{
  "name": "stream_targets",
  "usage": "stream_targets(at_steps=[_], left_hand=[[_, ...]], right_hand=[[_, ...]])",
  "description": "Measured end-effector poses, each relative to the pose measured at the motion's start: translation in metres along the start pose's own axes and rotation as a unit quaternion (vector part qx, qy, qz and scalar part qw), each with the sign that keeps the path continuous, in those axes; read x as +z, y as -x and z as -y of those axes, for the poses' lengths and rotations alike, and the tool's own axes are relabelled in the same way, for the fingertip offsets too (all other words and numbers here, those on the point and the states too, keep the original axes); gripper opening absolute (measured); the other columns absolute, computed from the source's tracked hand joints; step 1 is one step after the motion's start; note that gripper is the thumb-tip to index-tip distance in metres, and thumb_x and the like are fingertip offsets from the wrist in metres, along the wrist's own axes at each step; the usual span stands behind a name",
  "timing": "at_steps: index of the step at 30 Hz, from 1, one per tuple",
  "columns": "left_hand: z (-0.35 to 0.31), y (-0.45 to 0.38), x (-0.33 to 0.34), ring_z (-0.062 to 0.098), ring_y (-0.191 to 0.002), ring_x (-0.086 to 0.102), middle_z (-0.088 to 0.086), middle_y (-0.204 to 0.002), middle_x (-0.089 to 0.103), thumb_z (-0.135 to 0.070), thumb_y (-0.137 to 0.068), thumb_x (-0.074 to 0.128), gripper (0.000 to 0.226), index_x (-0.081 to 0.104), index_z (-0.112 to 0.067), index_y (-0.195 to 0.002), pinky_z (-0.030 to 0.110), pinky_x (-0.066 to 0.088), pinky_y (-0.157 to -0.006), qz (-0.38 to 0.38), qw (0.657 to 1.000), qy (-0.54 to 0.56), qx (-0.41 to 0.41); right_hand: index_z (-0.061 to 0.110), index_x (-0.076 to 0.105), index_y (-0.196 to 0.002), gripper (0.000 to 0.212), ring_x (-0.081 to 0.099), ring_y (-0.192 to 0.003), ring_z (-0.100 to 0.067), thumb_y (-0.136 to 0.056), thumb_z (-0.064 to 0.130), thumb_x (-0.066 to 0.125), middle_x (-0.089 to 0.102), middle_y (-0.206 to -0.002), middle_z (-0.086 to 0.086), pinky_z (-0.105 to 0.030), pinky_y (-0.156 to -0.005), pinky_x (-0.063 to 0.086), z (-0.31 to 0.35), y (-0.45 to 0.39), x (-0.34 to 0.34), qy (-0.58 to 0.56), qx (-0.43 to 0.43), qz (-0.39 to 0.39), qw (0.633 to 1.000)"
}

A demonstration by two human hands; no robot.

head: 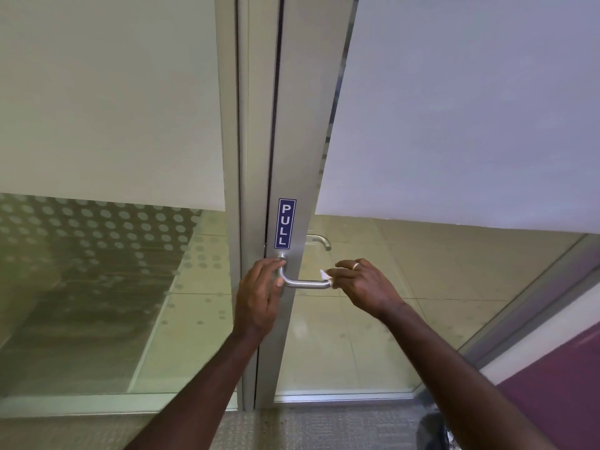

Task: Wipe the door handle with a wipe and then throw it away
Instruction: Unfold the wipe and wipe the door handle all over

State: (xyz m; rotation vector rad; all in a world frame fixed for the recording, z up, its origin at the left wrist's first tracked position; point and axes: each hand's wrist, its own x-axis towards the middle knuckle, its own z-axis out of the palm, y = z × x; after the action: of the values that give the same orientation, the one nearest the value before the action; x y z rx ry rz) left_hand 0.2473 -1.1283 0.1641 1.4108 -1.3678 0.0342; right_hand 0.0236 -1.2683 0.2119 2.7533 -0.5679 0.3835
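Observation:
A silver lever door handle point(303, 282) sticks out of the aluminium door frame point(292, 177), below a blue PULL sticker point(285, 223). My left hand point(258, 295) rests at the handle's base, fingers around its bend. My right hand point(363, 284) pinches a small white wipe point(325, 275) against the free right end of the handle. A ring shows on one of that hand's fingers.
Frosted glass panels fill the left point(107, 92) and right point(470, 102) of the door, clear lower down. A second handle point(319, 240) shows through the glass on the far side. Carpet point(308, 427) lies below, a purple wall point(558, 378) at the right.

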Motion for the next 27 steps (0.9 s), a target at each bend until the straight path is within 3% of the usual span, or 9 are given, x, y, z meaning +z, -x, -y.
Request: stream_targets(at_steps=[4, 7, 9, 12, 15, 18, 22, 25, 27], left_hand=[[-0.008, -0.002, 0.014, 0.023, -0.121, 0.062, 0.004, -0.13, 0.065, -0.034, -0.107, 0.036, 0.043, 0.065, -0.01, -0.127, 0.046, 0.052, -0.097, 0.007, 1.0, 0.013, 0.001], [-0.012, -0.005, 0.02, 0.022, -0.124, 0.06, 0.005, -0.13, 0.064, -0.03, -0.105, 0.038, 0.04, 0.065, -0.01, -0.127, 0.044, 0.052, -0.099, 0.01, 1.0, 0.013, 0.007], [-0.014, -0.006, 0.023, 0.019, -0.123, 0.06, 0.003, -0.129, 0.064, -0.029, -0.105, 0.038, 0.039, 0.065, -0.011, -0.127, 0.039, 0.051, -0.1, 0.006, 1.0, 0.012, 0.007], [-0.015, -0.007, 0.026, 0.017, -0.122, 0.059, 0.002, -0.127, 0.064, -0.032, -0.106, 0.037, 0.04, 0.065, -0.012, -0.125, 0.034, 0.049, -0.101, 0.002, 1.0, 0.014, 0.014], [-0.017, -0.006, 0.03, 0.014, -0.122, 0.057, 0.002, -0.126, 0.063, -0.034, -0.107, 0.036, 0.04, 0.065, -0.012, -0.124, 0.031, 0.047, -0.103, 0.005, 0.999, 0.022, 0.025], [-0.019, -0.004, 0.032, 0.014, -0.123, 0.057, 0.004, -0.126, 0.064, -0.03, -0.106, 0.037, 0.038, 0.065, -0.012, -0.123, 0.033, 0.048, -0.103, 0.011, 0.999, 0.023, 0.025], [-0.016, -0.002, 0.032, 0.013, -0.123, 0.057, 0.004, -0.126, 0.064, -0.029, -0.106, 0.039, 0.036, 0.067, -0.012, -0.122, 0.036, 0.05, -0.1, 0.01, 0.999, 0.022, 0.022], [-0.013, -0.002, 0.031, 0.018, -0.118, 0.061, 0.003, -0.121, 0.065, -0.024, -0.103, 0.049, 0.027, 0.071, -0.012, -0.114, 0.04, 0.053, -0.095, 0.01, 1.0, 0.015, 0.025], [-0.014, -0.001, 0.031, 0.016, -0.115, 0.063, 0.001, -0.118, 0.065, -0.021, -0.101, 0.055, 0.02, 0.073, -0.013, -0.107, 0.038, 0.054, -0.094, 0.006, 0.999, 0.033, 0.026]], right_hand=[[0.024, 0.078, -0.096, 0.033, 0.066, -0.113, -0.015, -0.088, -0.003, 0.061, 0.066, -0.134, 0.017, -0.031, -0.077, 0.057, -0.001, 0.003, 0.002, -0.09, 0.101, 0.026, 0.99], [0.016, 0.081, -0.091, 0.038, 0.069, -0.114, -0.017, -0.081, -0.012, 0.057, 0.066, -0.135, 0.008, -0.032, -0.09, 0.056, 0.005, 0.007, 0.013, -0.234, 0.203, -0.007, 0.951], [0.01, 0.082, -0.086, 0.036, 0.071, -0.111, -0.017, -0.078, -0.017, 0.059, 0.07, -0.128, -0.004, -0.032, -0.093, 0.055, 0.013, 0.012, 0.02, -0.341, 0.27, -0.071, 0.898], [0.007, 0.082, -0.086, 0.03, 0.072, -0.096, -0.014, -0.083, -0.015, 0.062, 0.075, -0.117, -0.005, -0.026, -0.081, 0.05, 0.024, 0.016, 0.03, -0.483, 0.374, -0.106, 0.785], [0.004, 0.081, -0.089, 0.027, 0.068, -0.097, -0.019, -0.084, -0.016, 0.064, 0.077, -0.1, -0.011, -0.032, -0.092, 0.052, 0.034, 0.018, 0.037, -0.611, 0.441, -0.116, 0.648], [0.006, 0.082, -0.088, 0.025, 0.069, -0.092, -0.021, -0.084, -0.013, 0.066, 0.078, -0.092, -0.013, -0.035, -0.097, 0.055, 0.046, 0.022, 0.039, -0.681, 0.466, -0.133, 0.549], [0.004, 0.081, -0.088, 0.024, 0.073, -0.091, -0.026, -0.085, -0.012, 0.064, 0.078, -0.095, -0.017, -0.03, -0.086, 0.06, 0.064, 0.024, 0.035, -0.76, 0.446, -0.139, 0.452], [0.006, 0.079, -0.084, 0.023, 0.075, -0.086, -0.029, -0.085, -0.012, 0.065, 0.077, -0.092, -0.02, -0.029, -0.079, 0.061, 0.079, 0.027, 0.027, -0.792, 0.434, -0.143, 0.405], [0.006, 0.072, -0.094, 0.022, 0.075, -0.084, -0.033, -0.081, -0.011, 0.069, 0.074, -0.094, -0.026, -0.031, -0.074, 0.061, 0.087, 0.032, 0.019, -0.809, 0.423, -0.159, 0.377]])
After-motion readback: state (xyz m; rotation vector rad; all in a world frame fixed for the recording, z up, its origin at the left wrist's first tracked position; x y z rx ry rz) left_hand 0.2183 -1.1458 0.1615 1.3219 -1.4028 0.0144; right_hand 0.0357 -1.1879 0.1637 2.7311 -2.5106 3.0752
